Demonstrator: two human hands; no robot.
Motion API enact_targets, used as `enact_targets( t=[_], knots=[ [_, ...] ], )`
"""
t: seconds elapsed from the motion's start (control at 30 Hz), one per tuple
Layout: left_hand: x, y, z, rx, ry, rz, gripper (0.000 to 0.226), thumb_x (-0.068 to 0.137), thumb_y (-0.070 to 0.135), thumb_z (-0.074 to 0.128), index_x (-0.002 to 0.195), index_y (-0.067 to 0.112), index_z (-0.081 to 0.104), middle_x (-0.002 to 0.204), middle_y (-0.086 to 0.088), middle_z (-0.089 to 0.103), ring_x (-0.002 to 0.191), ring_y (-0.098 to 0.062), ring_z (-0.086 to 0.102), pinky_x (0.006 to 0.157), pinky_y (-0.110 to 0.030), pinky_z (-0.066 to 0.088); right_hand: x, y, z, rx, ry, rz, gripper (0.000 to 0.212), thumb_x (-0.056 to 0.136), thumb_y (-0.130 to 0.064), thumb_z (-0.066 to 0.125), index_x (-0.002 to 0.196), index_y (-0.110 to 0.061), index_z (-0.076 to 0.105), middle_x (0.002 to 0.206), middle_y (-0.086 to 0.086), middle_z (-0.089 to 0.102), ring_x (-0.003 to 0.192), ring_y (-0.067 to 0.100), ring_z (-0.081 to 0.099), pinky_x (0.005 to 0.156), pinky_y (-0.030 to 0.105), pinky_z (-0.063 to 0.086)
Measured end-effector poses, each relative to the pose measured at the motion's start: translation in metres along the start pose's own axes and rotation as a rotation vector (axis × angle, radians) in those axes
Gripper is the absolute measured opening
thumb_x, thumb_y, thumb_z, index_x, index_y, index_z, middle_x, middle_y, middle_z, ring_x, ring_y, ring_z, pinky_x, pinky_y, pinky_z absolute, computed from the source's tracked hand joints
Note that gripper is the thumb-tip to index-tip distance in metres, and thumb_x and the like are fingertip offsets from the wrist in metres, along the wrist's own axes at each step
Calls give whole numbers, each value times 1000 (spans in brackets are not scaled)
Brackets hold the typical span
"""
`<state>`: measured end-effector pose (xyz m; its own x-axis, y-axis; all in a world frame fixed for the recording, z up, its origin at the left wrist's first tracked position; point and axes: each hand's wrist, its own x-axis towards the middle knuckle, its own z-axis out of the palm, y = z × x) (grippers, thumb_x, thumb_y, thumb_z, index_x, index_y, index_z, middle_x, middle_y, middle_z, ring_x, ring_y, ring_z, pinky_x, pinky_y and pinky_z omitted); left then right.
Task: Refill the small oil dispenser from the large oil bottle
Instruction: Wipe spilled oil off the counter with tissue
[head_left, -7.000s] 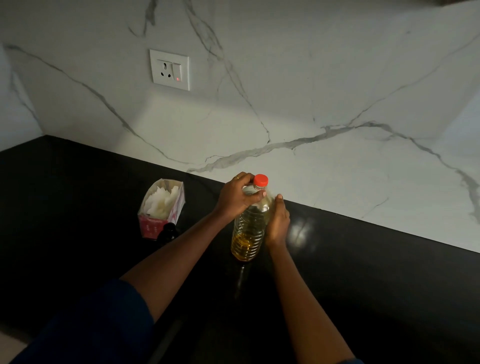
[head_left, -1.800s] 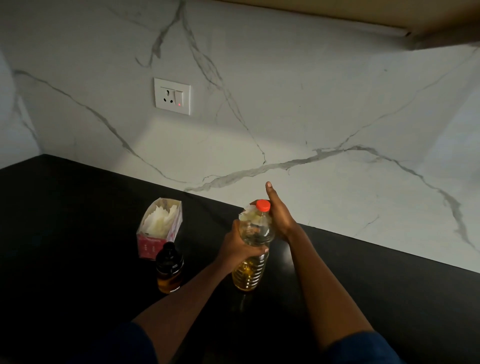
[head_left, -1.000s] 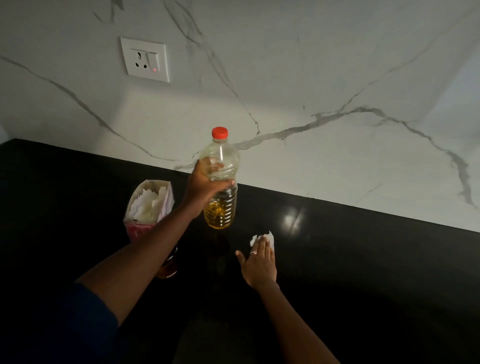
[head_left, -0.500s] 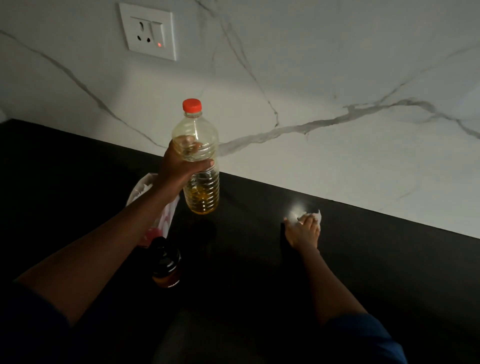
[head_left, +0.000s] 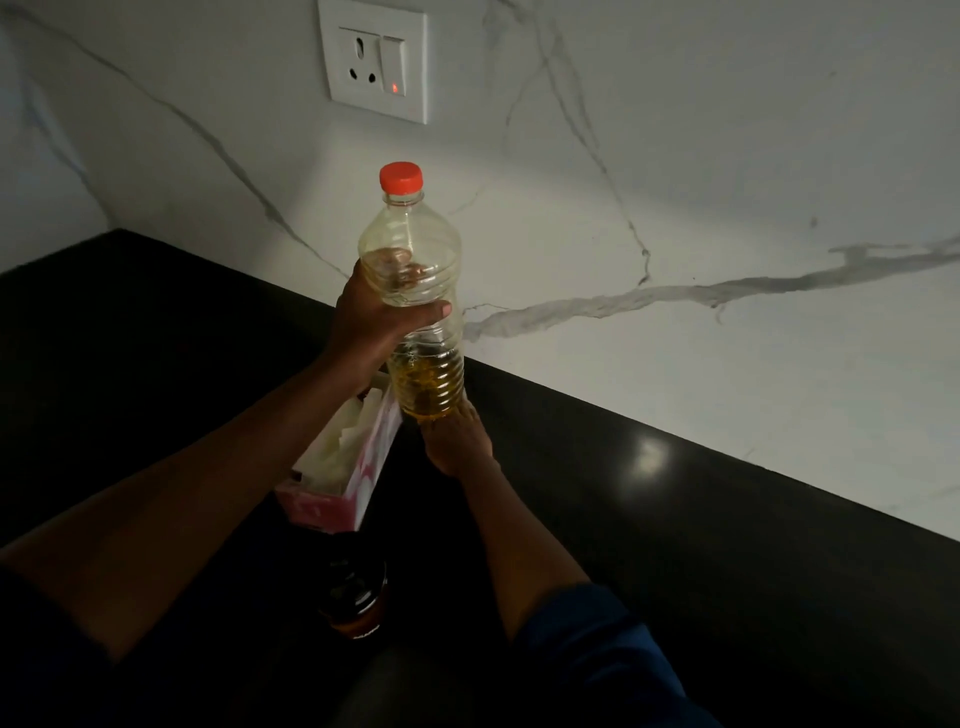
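The right hand (head_left: 460, 439) has left the spot out to the right on the table (head_left: 675, 545) where it pressed a white wad of tissue half a second ago, and it now sits directly beneath the base of the large oil bottle (head_left: 428, 374), touching it. The wad no longer shows. Its fingers are tucked under the base, so whether they are curled on the tissue or flat cannot be told.

The left hand (head_left: 374, 317) has carried the bottle higher and closer; its fingers (head_left: 431, 312) are wrapped firmly round the clear upper body, holding it upright and clear of the table. The red cap (head_left: 400, 177) is on, and oil fills only the lower ribbed part.

This looks like wiping or steadying the bottle's underside, not pouring. The small oil dispenser (head_left: 356, 592) stands capped on the table below, just in front of the pink tissue box (head_left: 332, 506), so the refill itself has probably not begun.

No brand or label shows on the bottle. A pale mark low on the dispenser is too dim to read. The wall socket (head_left: 374, 65) bears only a red light.
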<state>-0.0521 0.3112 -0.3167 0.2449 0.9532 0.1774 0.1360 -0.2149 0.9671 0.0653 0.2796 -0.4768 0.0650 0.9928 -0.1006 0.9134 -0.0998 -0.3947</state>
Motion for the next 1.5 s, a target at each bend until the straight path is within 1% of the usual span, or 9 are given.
enact_targets(
  t=[0.3,0.47,0.57,0.67,0.83,0.97,1.17,1.37,1.5],
  knots=[
    [-3,-23,50,-6,-104,-29,82,54,34,84,126,20,48,120,1,61,112,-18,57,98,-46,47,-86,129,-37,24,292,502,59,98,-39,32,145,-5,25,151,14,28,141,25,22,117,36,17],
    [-11,-30,90,41,-183,-6,76,61,28,84,126,18,46,120,0,60,112,-20,56,92,-35,48,-151,191,-51,33,295,799,65,99,-44,23,148,-2,14,157,15,13,145,27,10,119,39,10],
    [-10,-29,105,75,-217,-14,89,49,46,80,126,19,44,119,1,60,110,-20,58,92,-39,50,-178,199,-53,84,324,948,68,99,-46,20,148,-1,7,157,16,6,146,28,5,119,40,6],
    [-10,-31,115,90,-232,-15,83,55,37,84,126,17,44,119,-2,60,109,-21,58,93,-42,50,-188,184,-45,91,353,1046,70,99,-47,18,148,1,4,157,18,2,146,29,2,119,40,3],
    [-11,-36,120,107,-242,-39,85,57,39,83,128,17,42,122,-2,58,112,-23,56,95,-45,49,-169,142,-34,66,322,959,68,99,-44,23,148,0,9,157,16,7,145,27,5,119,39,4],
    [-13,-37,117,83,-260,-60,96,45,54,78,128,21,42,122,1,59,112,-21,57,95,-44,49,-138,83,-14,52,277,641,65,98,-42,32,148,-5,16,156,12,15,145,24,11,119,39,11],
    [-17,-33,108,108,-337,-79,104,47,51,80,135,21,32,131,0,51,119,-20,50,98,-41,46,-147,19,13,16,33,284,59,101,-41,20,150,-12,6,159,5,1,146,17,-3,115,29,-3],
    [-28,-30,72,134,-410,-99,80,73,39,74,138,18,32,146,-4,36,133,-19,35,103,-33,33,-200,70,3,11,268,514,63,96,-44,35,147,-7,24,153,11,26,142,24,21,118,34,16],
    [-50,-34,34,126,-490,-116,63,78,43,69,130,16,46,136,-4,49,126,-19,46,104,-34,39,-239,131,-7,-48,283,781,72,92,-50,12,140,-2,36,143,18,39,137,31,25,117,41,13]
  ],
)
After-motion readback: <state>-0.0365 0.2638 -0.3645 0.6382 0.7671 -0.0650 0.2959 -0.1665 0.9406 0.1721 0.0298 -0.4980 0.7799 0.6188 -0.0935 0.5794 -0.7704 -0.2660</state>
